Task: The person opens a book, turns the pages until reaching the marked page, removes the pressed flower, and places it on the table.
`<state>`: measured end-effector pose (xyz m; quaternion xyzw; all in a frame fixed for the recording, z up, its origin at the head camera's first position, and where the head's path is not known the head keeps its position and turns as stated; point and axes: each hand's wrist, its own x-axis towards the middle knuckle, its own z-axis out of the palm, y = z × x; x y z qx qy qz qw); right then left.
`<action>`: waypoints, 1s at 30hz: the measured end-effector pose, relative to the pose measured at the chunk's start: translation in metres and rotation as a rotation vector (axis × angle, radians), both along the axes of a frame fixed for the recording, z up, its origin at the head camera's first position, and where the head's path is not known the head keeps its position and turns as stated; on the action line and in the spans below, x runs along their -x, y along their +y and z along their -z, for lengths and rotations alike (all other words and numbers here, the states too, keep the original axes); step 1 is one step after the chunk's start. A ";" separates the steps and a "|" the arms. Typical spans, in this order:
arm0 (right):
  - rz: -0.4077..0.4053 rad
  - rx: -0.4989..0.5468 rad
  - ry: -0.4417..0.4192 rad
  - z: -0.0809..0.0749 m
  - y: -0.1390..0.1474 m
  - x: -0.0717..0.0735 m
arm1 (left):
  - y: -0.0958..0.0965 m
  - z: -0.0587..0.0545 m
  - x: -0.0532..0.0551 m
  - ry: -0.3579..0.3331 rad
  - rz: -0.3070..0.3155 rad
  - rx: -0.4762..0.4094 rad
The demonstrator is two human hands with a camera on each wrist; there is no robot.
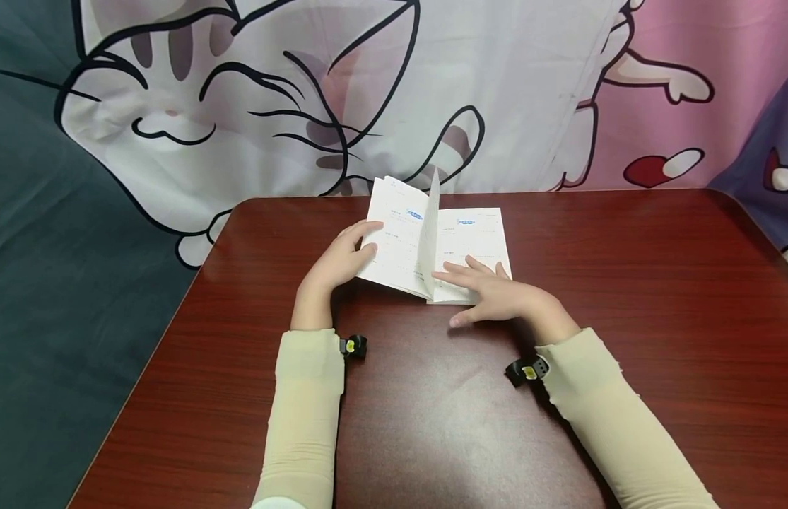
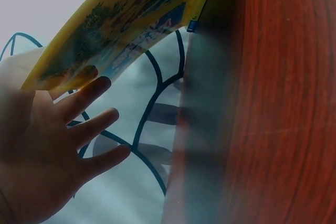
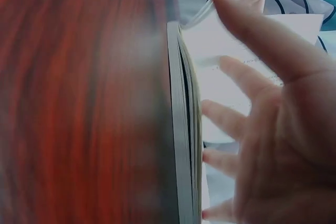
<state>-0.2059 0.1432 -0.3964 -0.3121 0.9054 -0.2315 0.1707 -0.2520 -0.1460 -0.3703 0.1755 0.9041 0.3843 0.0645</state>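
An open book (image 1: 396, 237) with white pages and small blue print marks lies near the table's far edge, one page (image 1: 430, 233) standing upright at its middle. My left hand (image 1: 336, 258) holds the book's left side, the thumb on the page and other fingers behind. In the left wrist view, the yellow illustrated cover (image 2: 121, 30) tilts up off the table above the spread fingers. My right hand (image 1: 495, 293) has its fingers spread, several fingertips resting on the right-hand page (image 1: 473, 240). The right wrist view shows the thick page edges (image 3: 189, 129) beside those fingers.
The dark red wooden table (image 1: 419, 410) extends around both forearms. Behind it hangs a curtain (image 1: 508, 85) printed with cartoon cats, close to the far edge. A small black camera sits at each wrist, the left one (image 1: 353, 346) and the right one (image 1: 527, 370).
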 end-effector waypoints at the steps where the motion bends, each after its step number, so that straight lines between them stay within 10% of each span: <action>1: -0.006 -0.014 0.007 0.000 -0.001 -0.001 | 0.000 0.000 0.000 0.000 -0.008 -0.010; 19: -0.031 -0.087 0.064 0.000 -0.007 -0.003 | 0.002 -0.001 0.000 -0.069 -0.164 -0.014; 30: 0.052 -0.018 0.012 -0.001 0.007 0.003 | 0.001 0.000 0.001 -0.046 -0.095 -0.012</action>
